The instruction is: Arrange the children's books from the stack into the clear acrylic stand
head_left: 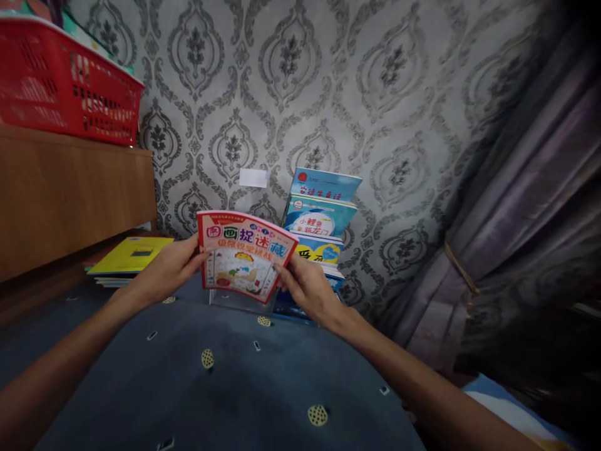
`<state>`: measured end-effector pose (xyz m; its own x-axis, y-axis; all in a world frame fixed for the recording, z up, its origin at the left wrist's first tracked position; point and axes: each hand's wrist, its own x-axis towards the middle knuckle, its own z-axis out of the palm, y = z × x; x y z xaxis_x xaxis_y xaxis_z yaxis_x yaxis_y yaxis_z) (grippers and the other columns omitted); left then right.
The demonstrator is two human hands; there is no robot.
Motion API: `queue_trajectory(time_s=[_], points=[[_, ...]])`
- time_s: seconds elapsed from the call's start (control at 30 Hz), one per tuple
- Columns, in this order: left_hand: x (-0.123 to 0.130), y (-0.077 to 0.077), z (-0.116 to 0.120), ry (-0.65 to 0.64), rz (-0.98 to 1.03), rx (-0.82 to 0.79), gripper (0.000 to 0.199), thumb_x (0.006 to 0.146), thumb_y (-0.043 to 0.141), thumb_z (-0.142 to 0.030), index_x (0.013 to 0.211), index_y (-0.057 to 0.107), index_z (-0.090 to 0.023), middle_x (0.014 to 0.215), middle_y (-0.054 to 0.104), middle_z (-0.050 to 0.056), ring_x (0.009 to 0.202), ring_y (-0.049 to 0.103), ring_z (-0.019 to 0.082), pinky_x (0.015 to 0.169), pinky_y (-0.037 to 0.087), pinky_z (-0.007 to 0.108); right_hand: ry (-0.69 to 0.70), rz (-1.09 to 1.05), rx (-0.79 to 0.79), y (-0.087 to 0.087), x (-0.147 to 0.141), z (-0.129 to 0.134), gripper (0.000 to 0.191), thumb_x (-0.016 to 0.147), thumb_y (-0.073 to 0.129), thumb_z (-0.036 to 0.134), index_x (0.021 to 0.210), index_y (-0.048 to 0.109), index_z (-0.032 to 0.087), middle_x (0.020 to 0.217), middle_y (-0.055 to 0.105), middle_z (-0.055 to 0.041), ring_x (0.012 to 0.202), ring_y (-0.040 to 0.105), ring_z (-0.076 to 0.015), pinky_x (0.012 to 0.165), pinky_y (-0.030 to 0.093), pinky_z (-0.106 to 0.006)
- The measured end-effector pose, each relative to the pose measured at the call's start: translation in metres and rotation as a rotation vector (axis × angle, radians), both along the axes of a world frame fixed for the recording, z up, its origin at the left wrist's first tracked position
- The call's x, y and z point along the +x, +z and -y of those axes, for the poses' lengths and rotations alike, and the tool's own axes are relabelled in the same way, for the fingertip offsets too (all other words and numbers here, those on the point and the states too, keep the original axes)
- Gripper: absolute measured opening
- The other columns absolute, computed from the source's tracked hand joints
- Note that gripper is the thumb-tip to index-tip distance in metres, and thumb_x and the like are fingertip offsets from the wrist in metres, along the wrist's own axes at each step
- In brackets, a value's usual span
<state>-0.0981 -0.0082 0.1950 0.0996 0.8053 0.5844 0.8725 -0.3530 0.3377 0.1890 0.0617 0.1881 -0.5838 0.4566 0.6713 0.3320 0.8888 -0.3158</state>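
Observation:
A red-bordered children's book (241,266) with Chinese lettering is held upright between both hands, its cover facing me. My left hand (176,266) grips its left edge, thumb in front. On the opposite edge my right hand (307,285) is closed with the thumb over the cover. Directly behind and below the book shows part of a clear stand (241,302). To its right, several books stand in stepped rows, among them a blue book (326,183), a teal book (319,216) and a yellow-and-blue book (319,247). My right hand partly hides the lower ones.
A stack of books with a yellow book (131,255) on top lies at left. Above it, a red basket (70,81) sits on a wooden cabinet (75,194). Dark patterned cloth (258,382) covers the surface. Patterned wallpaper (288,81) is behind; a tied curtain (498,232) hangs right.

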Motion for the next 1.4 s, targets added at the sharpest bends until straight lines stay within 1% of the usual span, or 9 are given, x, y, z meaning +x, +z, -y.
queue_trajectory(time_s=[0.1, 0.27, 0.37, 0.47, 0.67, 0.83, 1.07, 1.23, 1.4], points=[[0.0, 0.021, -0.012, 0.042, -0.031, 0.08, 0.033, 0.095, 0.043, -0.043, 0.104, 0.062, -0.017, 0.09, 0.071, 0.008, 0.078, 0.066, 0.023, 0.071, 0.047, 0.032, -0.039, -0.011, 0.055, 0.026, -0.002, -0.012, 0.025, 0.102, 0.043, 0.039, 0.102, 0.06, 0.02, 0.08, 0.069, -0.0061, 0.071, 0.065, -0.0206, 0.065, 0.055, -0.035], [-0.004, 0.057, -0.043, 0.139, -0.093, 0.311, 0.024, 0.092, 0.051, -0.039, 0.1, 0.063, -0.02, 0.085, 0.07, 0.005, 0.079, 0.066, 0.022, 0.073, 0.048, 0.031, -0.084, -0.074, 0.117, 0.071, -0.01, -0.037, 0.039, 0.1, 0.046, 0.054, 0.117, 0.061, 0.022, 0.089, 0.071, -0.0097, 0.076, 0.067, -0.027, 0.067, 0.056, -0.043], [-0.006, 0.075, -0.062, 0.154, -0.1, 0.426, 0.025, 0.093, 0.05, -0.036, 0.102, 0.063, -0.017, 0.088, 0.071, 0.006, 0.082, 0.066, 0.023, 0.075, 0.049, 0.032, -0.107, -0.096, 0.186, 0.091, -0.016, -0.052, 0.044, 0.099, 0.044, 0.056, 0.124, 0.059, 0.023, 0.098, 0.071, -0.0117, 0.084, 0.068, -0.031, 0.072, 0.057, -0.046], [-0.007, 0.085, -0.08, 0.13, -0.087, 0.504, 0.028, 0.094, 0.047, -0.034, 0.108, 0.063, -0.016, 0.093, 0.072, 0.008, 0.085, 0.066, 0.023, 0.079, 0.049, 0.032, -0.136, -0.098, 0.252, 0.105, -0.02, -0.067, 0.042, 0.099, 0.045, 0.053, 0.124, 0.059, 0.023, 0.1, 0.072, -0.0116, 0.09, 0.068, -0.0323, 0.079, 0.056, -0.048], [-0.012, 0.086, -0.114, 0.121, -0.033, 0.523, 0.033, 0.096, 0.046, -0.036, 0.114, 0.062, -0.012, 0.1, 0.072, 0.011, 0.095, 0.065, 0.024, 0.089, 0.048, 0.034, -0.235, -0.073, 0.286, 0.119, -0.028, -0.095, 0.033, 0.098, 0.045, 0.041, 0.119, 0.061, 0.021, 0.096, 0.073, -0.0112, 0.096, 0.068, -0.0327, 0.085, 0.055, -0.048], [-0.013, 0.085, -0.128, 0.126, 0.021, 0.48, 0.033, 0.097, 0.045, -0.037, 0.114, 0.06, -0.012, 0.102, 0.071, 0.013, 0.098, 0.066, 0.027, 0.092, 0.048, 0.037, -0.298, -0.06, 0.247, 0.124, -0.033, -0.106, 0.03, 0.095, 0.045, 0.029, 0.118, 0.061, 0.019, 0.101, 0.074, -0.0118, 0.1, 0.068, -0.0321, 0.089, 0.054, -0.046], [-0.011, 0.076, -0.14, 0.046, 0.042, 0.471, 0.026, 0.093, 0.048, -0.029, 0.109, 0.063, -0.014, 0.099, 0.072, 0.01, 0.093, 0.067, 0.025, 0.09, 0.051, 0.036, -0.31, -0.072, 0.188, 0.116, -0.033, -0.117, 0.026, 0.09, 0.046, 0.023, 0.111, 0.061, 0.02, 0.102, 0.073, -0.0112, 0.1, 0.067, -0.0308, 0.089, 0.054, -0.046], [-0.009, 0.07, -0.146, 0.012, 0.075, 0.406, 0.031, 0.088, 0.047, -0.026, 0.112, 0.063, -0.012, 0.102, 0.072, 0.012, 0.099, 0.066, 0.029, 0.093, 0.051, 0.042, -0.299, -0.055, 0.154, 0.112, -0.031, -0.123, 0.022, 0.089, 0.046, 0.023, 0.104, 0.062, 0.019, 0.097, 0.072, -0.0124, 0.096, 0.067, -0.0316, 0.085, 0.053, -0.046], [-0.014, 0.067, -0.157, 0.016, 0.108, 0.354, 0.03, 0.087, 0.05, -0.027, 0.111, 0.063, -0.015, 0.099, 0.072, 0.01, 0.101, 0.066, 0.029, 0.097, 0.051, 0.043, -0.33, -0.02, 0.122, 0.112, -0.032, -0.127, 0.018, 0.088, 0.049, 0.021, 0.099, 0.064, 0.019, 0.094, 0.072, -0.0129, 0.093, 0.069, -0.0324, 0.084, 0.054, -0.046]])
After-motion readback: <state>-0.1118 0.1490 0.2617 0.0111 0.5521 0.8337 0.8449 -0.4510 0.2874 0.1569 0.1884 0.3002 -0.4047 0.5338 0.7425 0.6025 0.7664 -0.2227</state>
